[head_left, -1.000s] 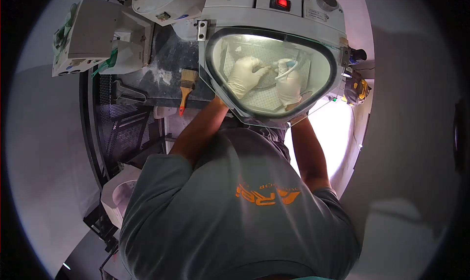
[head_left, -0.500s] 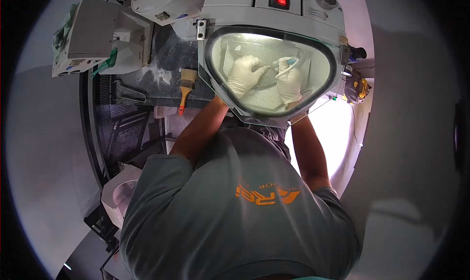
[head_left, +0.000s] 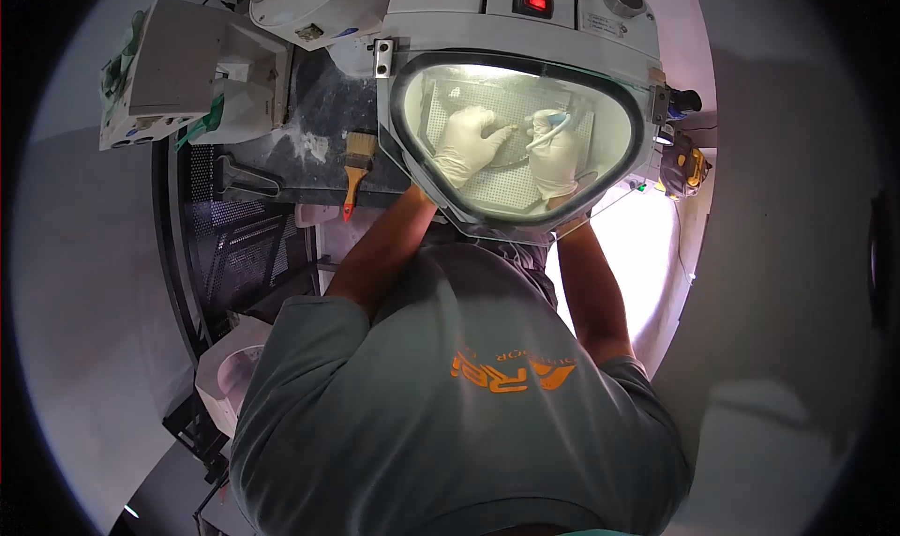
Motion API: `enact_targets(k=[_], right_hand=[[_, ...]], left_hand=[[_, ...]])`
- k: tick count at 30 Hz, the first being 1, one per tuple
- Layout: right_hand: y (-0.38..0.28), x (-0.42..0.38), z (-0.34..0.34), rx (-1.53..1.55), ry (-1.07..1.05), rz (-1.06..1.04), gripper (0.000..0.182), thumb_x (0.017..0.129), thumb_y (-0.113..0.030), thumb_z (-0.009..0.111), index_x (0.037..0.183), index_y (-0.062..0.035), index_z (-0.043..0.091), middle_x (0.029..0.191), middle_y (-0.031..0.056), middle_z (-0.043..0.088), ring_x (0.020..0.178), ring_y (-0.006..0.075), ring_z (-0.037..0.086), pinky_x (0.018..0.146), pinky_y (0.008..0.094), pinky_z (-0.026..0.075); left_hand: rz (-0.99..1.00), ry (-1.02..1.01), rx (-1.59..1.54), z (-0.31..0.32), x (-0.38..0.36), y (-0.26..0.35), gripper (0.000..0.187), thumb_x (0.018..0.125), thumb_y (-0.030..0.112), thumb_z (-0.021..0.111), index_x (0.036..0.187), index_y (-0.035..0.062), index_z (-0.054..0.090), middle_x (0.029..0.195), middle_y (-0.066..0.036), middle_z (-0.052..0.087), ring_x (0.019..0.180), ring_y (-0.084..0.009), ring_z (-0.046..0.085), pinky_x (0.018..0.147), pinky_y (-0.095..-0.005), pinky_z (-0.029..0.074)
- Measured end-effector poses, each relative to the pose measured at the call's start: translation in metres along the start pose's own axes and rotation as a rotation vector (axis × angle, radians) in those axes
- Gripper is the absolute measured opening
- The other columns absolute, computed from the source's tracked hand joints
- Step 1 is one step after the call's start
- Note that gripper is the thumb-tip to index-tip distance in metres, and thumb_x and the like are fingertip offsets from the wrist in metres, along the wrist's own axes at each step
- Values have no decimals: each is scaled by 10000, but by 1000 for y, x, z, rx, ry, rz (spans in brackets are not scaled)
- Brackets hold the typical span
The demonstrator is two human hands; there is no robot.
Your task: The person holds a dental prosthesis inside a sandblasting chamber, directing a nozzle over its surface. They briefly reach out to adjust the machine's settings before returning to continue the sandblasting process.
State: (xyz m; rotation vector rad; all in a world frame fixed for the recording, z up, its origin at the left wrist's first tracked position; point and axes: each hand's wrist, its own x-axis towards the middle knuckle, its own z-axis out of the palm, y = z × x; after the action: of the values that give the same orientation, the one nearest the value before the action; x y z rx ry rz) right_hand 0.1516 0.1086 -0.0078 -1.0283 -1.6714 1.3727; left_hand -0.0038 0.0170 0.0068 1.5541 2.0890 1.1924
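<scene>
Both my hands are in white gloves inside a lit blasting cabinet (head_left: pixel 386 142), seen through its rounded window. My left hand (head_left: pixel 471 144) is closed, thumb and fingers pinched on a small thing too tiny to name. My right hand (head_left: pixel 555 157) is wrapped round a blasting pen with a pale looped hose (head_left: pixel 547 133) and a blue part (head_left: pixel 560 120) near its top. The fingertips of the two hands face each other, a small gap apart. Beneath them is a perforated grid floor (head_left: pixel 497 187).
A flat paintbrush (head_left: pixel 356 166) with an orange handle lies on the dusty dark bench (head_left: pixel 328 114) at the left. Near it is a grey bracket-like piece (head_left: pixel 247 178). A red lit switch (head_left: pixel 534 3) sits atop the cabinet. Another white machine (head_left: pixel 169 67) stands far left.
My left fingers and the small thing have shifted slightly. My right hand stays nearly in place, with the pen's tip harder to see between the hands.
</scene>
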Motion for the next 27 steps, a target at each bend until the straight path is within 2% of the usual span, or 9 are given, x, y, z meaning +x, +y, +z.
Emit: enact_targets(k=[5,8,11,14,20,21,27], right_hand=[[3,0,1,-32,23,-59,156,1058,-165,710,1015,-16,725,846,101,748,753,189,724,686,334,555],[-2,-1,-1,-21,-11,-15,150,1055,-161,709,1013,-19,728,860,113,760,768,205,736,696,344,560],[2,-1,0,-94,-10,-66,149,1059,-165,706,1013,-25,729,840,104,754,759,199,731,686,344,556],[9,0,1,-23,-5,-110,159,1063,-179,706,1017,-28,728,820,101,750,756,195,729,675,343,553],[-3,0,1,16,31,-5,183,1077,-192,699,1014,-23,724,790,66,718,714,149,680,643,325,523],[-4,-1,1,21,34,-14,207,1085,-210,701,1011,-17,721,789,40,699,714,118,645,639,312,506],[-10,-2,3,49,35,15,217,1092,-214,699,1004,-17,726,800,20,691,735,108,623,650,309,496]], left_hand=[[-7,-7,-23,-2,1,2,226,888,213,899,958,21,800,840,-132,728,748,-268,709,704,-382,567],[-24,-6,-36,-1,0,2,235,881,216,901,957,19,798,849,-135,732,750,-279,708,712,-390,570],[-8,-3,1,1,0,-1,248,882,234,900,956,22,794,849,-137,730,763,-299,705,723,-402,569],[-19,-3,4,0,0,1,243,893,242,888,945,27,789,839,-138,722,768,-308,701,723,-406,566],[6,1,-31,0,1,1,255,895,257,882,931,26,783,827,-149,710,759,-324,690,725,-420,552],[-7,-12,-33,-1,1,1,258,897,260,881,933,24,782,830,-151,710,762,-327,691,727,-421,550],[-61,-27,-79,-1,0,1,286,904,286,876,925,19,774,830,-147,705,754,-315,678,723,-411,544]])
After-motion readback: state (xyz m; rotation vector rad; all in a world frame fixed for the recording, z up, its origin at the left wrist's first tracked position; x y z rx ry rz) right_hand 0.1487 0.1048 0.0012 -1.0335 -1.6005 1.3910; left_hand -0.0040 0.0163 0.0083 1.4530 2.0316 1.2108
